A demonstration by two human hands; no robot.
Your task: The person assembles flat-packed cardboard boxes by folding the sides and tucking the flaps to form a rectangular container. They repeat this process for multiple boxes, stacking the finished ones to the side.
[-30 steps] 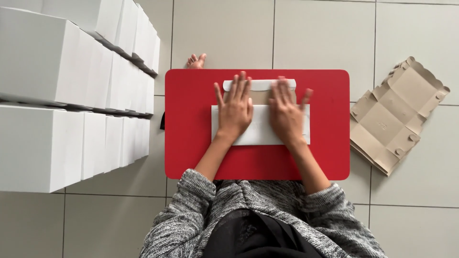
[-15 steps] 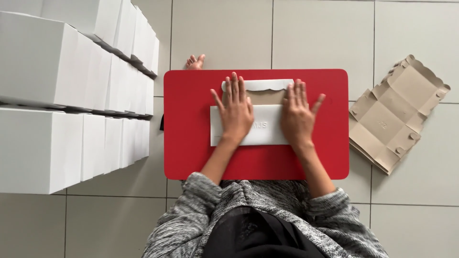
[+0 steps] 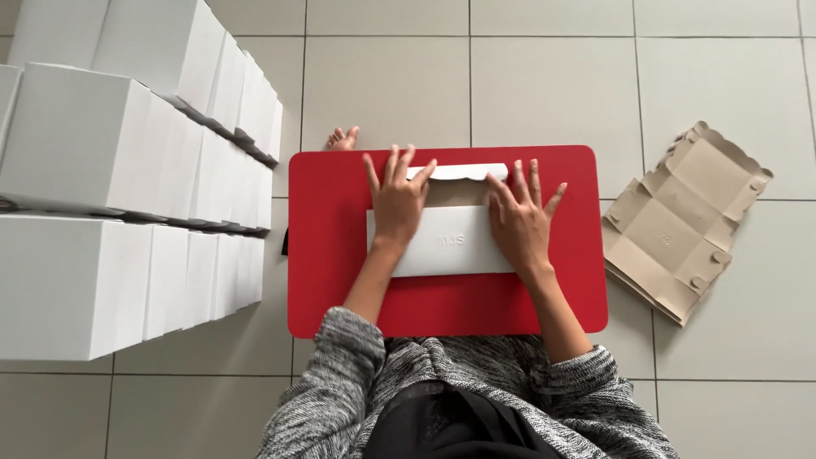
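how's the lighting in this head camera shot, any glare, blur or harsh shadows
Head view: soft, even light with only faint shadows beside the white boxes; mild sheen on the red table, no strong glare; both hands, left hand and right hand, and the flat white carton look sharp; slight wide-angle stretch at the edges.

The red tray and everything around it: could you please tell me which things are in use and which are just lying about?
In use:
left hand
right hand
white carton blank
red tray

Lying about:
stacked white boxes
flat brown carton blanks
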